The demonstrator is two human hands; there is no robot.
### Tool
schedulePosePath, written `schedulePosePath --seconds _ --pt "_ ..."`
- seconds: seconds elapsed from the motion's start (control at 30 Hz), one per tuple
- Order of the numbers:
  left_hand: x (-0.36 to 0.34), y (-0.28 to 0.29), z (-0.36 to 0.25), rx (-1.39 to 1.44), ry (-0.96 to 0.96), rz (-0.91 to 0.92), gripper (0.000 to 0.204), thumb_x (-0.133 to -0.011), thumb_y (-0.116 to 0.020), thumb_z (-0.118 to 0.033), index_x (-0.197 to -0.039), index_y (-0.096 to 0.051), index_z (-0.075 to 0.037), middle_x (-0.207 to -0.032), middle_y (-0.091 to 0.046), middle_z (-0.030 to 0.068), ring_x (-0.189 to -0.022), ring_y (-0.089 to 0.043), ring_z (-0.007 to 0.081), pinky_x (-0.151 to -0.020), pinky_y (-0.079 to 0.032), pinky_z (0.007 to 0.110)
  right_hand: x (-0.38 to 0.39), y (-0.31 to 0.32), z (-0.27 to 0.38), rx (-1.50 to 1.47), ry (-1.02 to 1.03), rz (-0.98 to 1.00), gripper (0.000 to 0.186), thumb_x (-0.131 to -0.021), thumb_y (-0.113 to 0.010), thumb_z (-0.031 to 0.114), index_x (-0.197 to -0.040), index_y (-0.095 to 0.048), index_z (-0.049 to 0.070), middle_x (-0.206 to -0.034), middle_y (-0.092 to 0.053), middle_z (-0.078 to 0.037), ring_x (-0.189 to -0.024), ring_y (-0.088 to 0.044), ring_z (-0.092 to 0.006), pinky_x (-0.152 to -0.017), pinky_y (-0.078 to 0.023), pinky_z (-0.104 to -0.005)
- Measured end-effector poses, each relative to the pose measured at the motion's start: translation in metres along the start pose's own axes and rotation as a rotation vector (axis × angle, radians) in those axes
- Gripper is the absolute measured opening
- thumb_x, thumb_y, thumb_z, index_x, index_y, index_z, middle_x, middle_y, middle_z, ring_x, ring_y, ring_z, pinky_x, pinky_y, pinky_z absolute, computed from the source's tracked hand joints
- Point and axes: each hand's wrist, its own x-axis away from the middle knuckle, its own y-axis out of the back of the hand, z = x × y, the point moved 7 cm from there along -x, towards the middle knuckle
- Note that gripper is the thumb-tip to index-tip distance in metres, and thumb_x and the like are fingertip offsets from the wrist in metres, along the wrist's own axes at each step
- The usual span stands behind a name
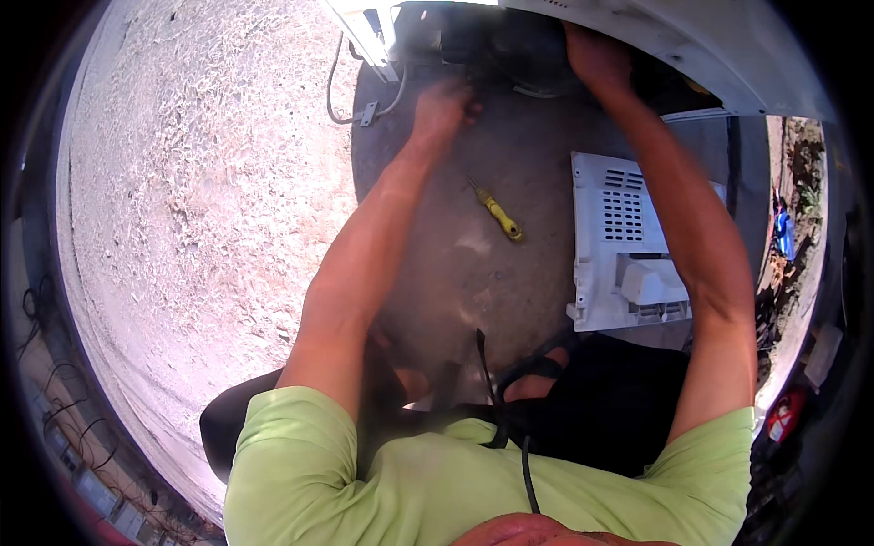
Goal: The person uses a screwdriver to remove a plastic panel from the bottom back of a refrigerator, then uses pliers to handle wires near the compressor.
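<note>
My left hand is held low over the dusty ground just in front of an opened white appliance. Its fingers look curled but are smeared by motion, so what they hold, if anything, does not show. Up against a dark rounded part inside the casing is my right hand. The shade and the casing hide its fingertips. A yellow-handled screwdriver lies on the ground between my forearms, its tip pointing toward my left hand.
A white plastic panel with vent slots lies beneath my right forearm. Left of the casing, a grey cable loops through a small metal piece. Sunlit rough ground spreads at left; a blue object lies far right.
</note>
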Motion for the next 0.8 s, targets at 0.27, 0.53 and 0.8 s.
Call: schedulePosePath --seconds 0.27,0.53,0.8 --pt "-0.004 -0.025 0.015 0.142 0.107 -0.043 0.036 -0.094 -0.059 -0.015 -0.127 -0.059 0.000 -0.109 -0.071 0.0117 -0.089 -0.070 0.0221 -0.075 -0.056 0.034 0.005 -0.012 -0.010 -0.037 -0.214 -0.037 0.055 -0.102 -0.037 0.049 -0.138 -0.055 0.012 -0.139 -0.056 -0.020 -0.127 -0.053 -0.0397 -0.110 -0.040 -0.0506" --pt "0.110 -0.052 0.065 -1.097 -0.092 0.593 0.050 -0.091 -0.063 -0.035 -0.131 -0.059 -0.007 -0.124 -0.065 0.0215 -0.116 -0.062 0.0368 -0.099 -0.049 0.045 0.010 -0.020 -0.014 -0.054 -0.244 0.005 0.059 -0.102 -0.034 0.053 -0.142 -0.053 0.014 -0.146 -0.051 -0.019 -0.133 -0.048 -0.0404 -0.110 -0.040 -0.0506" --pt "0.141 -0.055 0.057 -0.975 0.142 0.413 0.037 -0.094 -0.062 -0.034 -0.119 -0.062 -0.006 -0.111 -0.067 0.0209 -0.105 -0.065 0.0367 -0.089 -0.051 0.048 0.009 -0.009 -0.013 -0.215 -0.398 0.058 0.068 -0.100 -0.036 0.058 -0.141 -0.052 0.007 -0.144 -0.051 -0.022 -0.132 -0.049 -0.0423 -0.109 -0.040 -0.0511"
